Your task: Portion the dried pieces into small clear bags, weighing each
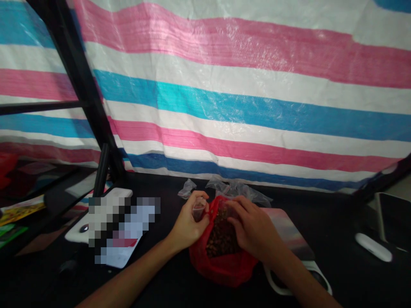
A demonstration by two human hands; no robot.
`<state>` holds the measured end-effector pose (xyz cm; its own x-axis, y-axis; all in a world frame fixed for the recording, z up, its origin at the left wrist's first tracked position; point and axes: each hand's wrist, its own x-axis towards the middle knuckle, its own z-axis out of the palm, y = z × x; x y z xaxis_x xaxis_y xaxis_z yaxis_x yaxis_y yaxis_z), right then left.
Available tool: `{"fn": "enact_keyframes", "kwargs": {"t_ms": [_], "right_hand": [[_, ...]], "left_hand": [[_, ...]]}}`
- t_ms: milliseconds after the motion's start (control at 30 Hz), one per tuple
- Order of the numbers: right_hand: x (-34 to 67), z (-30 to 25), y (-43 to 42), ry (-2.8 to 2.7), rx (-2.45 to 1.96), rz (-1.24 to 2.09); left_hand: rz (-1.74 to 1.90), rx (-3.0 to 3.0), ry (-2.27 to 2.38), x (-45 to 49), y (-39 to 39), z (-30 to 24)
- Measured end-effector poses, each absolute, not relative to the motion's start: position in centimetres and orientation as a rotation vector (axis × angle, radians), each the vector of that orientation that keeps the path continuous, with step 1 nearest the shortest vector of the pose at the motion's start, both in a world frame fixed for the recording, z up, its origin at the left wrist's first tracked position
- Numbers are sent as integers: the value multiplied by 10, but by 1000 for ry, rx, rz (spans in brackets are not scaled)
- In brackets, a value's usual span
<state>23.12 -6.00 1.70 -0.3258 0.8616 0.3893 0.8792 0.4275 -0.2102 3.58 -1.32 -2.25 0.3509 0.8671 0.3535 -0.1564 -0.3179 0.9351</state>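
A red plastic bag (221,265) full of small brown pieces (221,239) stands open on the dark table in front of me. My left hand (188,224) is closed round a small clear plastic bag (198,208) held at the red bag's left rim. My right hand (253,229) rests on the red bag's right side, fingers curled into its mouth among the brown pieces; what they pinch is hidden.
Several empty clear bags (234,190) lie behind the red bag. A white scale (295,252) sits under my right forearm. A white device and blurred paper (115,226) lie left. A black metal frame (80,81) rises left; a striped tarp (244,85) hangs behind.
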Motion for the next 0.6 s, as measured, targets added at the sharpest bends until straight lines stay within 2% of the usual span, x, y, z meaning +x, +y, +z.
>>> {"fn": "enact_keyframes", "kwargs": {"t_ms": [400, 600], "right_hand": [[219, 16, -68, -2247, -1421, 22], [221, 22, -68, -2125, -1419, -72]], "left_hand": [[1191, 1609, 664, 36, -17, -27], [1187, 1604, 674, 36, -17, -26]]}}
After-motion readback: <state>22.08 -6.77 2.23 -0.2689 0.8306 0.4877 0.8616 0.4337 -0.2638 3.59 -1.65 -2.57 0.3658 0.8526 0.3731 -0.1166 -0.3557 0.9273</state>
